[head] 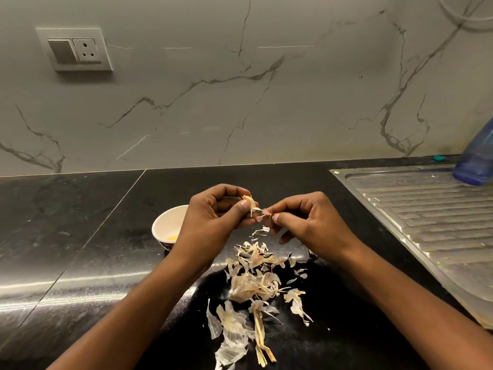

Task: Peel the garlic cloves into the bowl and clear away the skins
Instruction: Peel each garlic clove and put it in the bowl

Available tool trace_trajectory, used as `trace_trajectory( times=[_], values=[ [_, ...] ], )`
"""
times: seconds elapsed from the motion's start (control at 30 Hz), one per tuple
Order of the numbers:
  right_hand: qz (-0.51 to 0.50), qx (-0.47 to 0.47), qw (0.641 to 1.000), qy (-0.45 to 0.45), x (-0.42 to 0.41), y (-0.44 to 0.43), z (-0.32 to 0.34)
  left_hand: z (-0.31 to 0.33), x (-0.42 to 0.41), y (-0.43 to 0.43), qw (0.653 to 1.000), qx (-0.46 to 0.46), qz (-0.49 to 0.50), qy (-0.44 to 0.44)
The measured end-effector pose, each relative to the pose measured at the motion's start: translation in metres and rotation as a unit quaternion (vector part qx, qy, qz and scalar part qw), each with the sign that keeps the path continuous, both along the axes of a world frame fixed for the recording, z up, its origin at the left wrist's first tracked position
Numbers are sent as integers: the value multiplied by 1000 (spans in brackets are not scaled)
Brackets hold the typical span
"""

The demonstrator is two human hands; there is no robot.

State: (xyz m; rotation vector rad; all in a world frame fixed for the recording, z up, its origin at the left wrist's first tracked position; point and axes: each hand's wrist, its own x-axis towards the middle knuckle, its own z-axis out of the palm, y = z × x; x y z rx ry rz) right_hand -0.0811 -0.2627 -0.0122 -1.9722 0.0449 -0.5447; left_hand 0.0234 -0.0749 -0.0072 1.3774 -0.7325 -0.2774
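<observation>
The left hand (213,214) curled its fingers and thumb round a garlic clove (249,202), held above the black counter (80,236); the right hand (309,225) pinched a strip of skin (264,212) between thumb and forefinger, just beside the clove; a white bowl (169,221) stood on the counter, partly hidden behind the left hand, with something yellow at its bottom; loose skins (256,284) lay scattered below both hands; a steel drainboard (426,209) lay to the right, a blue bottle (476,158) standing on it.

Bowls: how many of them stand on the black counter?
1. The white bowl stands on the counter, partly hidden behind the left hand; no other bowl shows.
</observation>
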Motion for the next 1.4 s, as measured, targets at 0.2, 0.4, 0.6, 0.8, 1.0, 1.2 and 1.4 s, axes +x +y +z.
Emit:
trace_trajectory(
  times=[0.2,0.4,0.6,0.8,1.0,1.2,1.4],
  values=[
    [16,34,999,35,0,4,2,-6,-1,-1,993,60,10,-105],
    [28,34,998,50,2,2,1,-7,-1,-2,993,63,9,-100],
    [26,2,999,31,1,2,2,-6,-3,-2,999,34,-14,-17],
    [19,17,1000,1,-3,3,7,1,-3,-1,988,-43,-53,141],
    [23,47,999,8,-3,3,8,4,-2,2,992,-63,-39,105],
    [24,49,998,18,-1,7,6,0,-3,2,1000,-9,9,-21],
    [6,50,999,20,-1,8,4,0,-7,0,994,20,33,-104]
  ],
)
